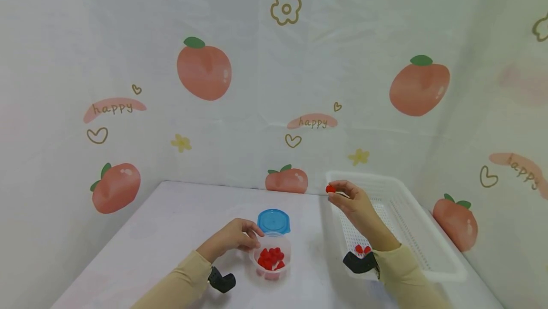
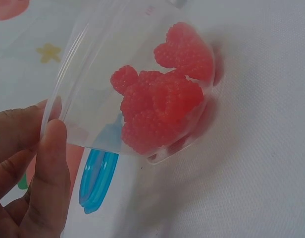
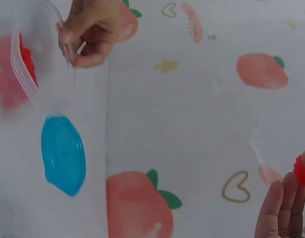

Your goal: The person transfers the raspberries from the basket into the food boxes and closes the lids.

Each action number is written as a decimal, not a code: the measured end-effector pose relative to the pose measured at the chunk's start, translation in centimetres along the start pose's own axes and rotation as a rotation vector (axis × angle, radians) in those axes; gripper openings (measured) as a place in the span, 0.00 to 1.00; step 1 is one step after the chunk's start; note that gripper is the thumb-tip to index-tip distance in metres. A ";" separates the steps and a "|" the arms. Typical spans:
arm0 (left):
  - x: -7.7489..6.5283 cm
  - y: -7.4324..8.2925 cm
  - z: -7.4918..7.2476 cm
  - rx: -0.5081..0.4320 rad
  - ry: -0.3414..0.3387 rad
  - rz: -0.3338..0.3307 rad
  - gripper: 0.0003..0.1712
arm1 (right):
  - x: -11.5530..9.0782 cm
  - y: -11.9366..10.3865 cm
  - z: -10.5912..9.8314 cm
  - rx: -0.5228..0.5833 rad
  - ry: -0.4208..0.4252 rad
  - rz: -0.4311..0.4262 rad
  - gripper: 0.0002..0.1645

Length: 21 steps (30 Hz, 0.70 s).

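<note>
My left hand [image 1: 240, 235] pinches the rim of a clear plastic tub [image 1: 288, 247] between thumb and fingers. Several raspberries [image 2: 157, 101] lie at the bottom of the tub, seen through its wall in the left wrist view. My right hand [image 1: 352, 205] is raised over the near-left side of a white basket and pinches one raspberry [image 1: 330, 188] at the fingertips. In the right wrist view that raspberry [image 3: 302, 170] shows at the right edge, partly hidden by the thumb.
A blue lid [image 1: 273, 221] lies on the white table [image 1: 192, 204] just behind the tub. The white perforated basket [image 1: 411, 223] stands to the right, with a few raspberries [image 1: 362, 249] near its front. A printed cloth wall [image 1: 239, 147] rises behind the table.
</note>
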<state>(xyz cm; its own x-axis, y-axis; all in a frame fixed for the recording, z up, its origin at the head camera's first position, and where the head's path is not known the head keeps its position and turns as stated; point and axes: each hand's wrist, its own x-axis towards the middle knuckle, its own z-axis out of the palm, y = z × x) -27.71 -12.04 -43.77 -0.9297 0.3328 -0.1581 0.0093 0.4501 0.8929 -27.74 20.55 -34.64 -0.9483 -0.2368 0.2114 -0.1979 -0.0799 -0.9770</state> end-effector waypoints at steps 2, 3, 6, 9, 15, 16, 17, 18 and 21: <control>0.0 0.1 0.0 0.001 0.002 -0.002 0.14 | -0.3 0.4 1.2 0.001 0.020 -0.005 0.11; 0.0 0.1 0.0 0.001 0.002 -0.002 0.14 | -0.4 0.6 1.8 0.001 0.031 -0.011 0.11; -0.1 0.2 0.0 0.003 0.005 -0.002 0.13 | -0.8 1.6 3.5 -0.001 0.069 -0.023 0.12; -0.2 0.3 0.0 0.003 0.007 0.000 0.13 | -1.3 2.7 4.9 -0.024 0.104 -0.012 0.14; -0.2 0.2 0.1 0.006 0.011 0.001 0.13 | -2.2 5.2 7.0 -0.069 0.088 0.028 0.17; -0.2 0.2 0.1 0.005 0.012 0.001 0.13 | -2.3 5.6 7.2 -0.075 0.075 0.033 0.17; -0.2 0.2 0.1 0.004 0.012 0.000 0.13 | -2.4 6.0 7.5 -0.074 0.062 0.037 0.17; -0.2 0.2 0.1 0.003 0.013 -0.001 0.13 | -2.5 6.4 7.7 -0.075 0.050 0.040 0.18; -0.1 0.1 0.2 0.001 0.014 -0.003 0.13 | -2.8 7.5 8.2 -0.096 0.029 0.069 0.18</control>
<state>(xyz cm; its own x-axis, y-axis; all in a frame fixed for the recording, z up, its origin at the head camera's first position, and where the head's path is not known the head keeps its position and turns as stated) -27.54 -11.88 -43.69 -0.9347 0.3199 -0.1547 0.0071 0.4521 0.8920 -24.51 12.65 -42.36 -0.9670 -0.2102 0.1441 -0.1536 0.0294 -0.9877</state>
